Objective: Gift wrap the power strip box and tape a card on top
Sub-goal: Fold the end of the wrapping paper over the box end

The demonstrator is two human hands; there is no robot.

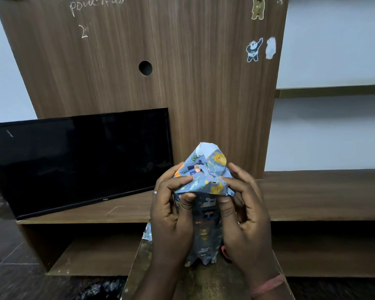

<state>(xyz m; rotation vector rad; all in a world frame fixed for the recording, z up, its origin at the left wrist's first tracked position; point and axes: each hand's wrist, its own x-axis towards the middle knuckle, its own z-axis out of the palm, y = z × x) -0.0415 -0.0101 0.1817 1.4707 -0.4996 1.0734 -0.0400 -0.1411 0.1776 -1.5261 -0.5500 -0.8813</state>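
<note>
I saw the wrapped box [205,226] standing upright on a small worn table [206,284], covered in blue animal-print wrapping paper [206,169] that bunched loosely at its top end. My left hand [173,215] and right hand [245,213] gripped that upper end from either side, thumbs pressing the folded paper against the front. Behind stood a wooden TV unit [214,100] with bear stickers [260,49] and a dark television [78,161] leaning on its shelf.

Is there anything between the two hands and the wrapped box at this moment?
Nothing visible. The left hand and right hand both pinch the wrapping paper at the top end of the box, which stands upright on the small table.
</note>
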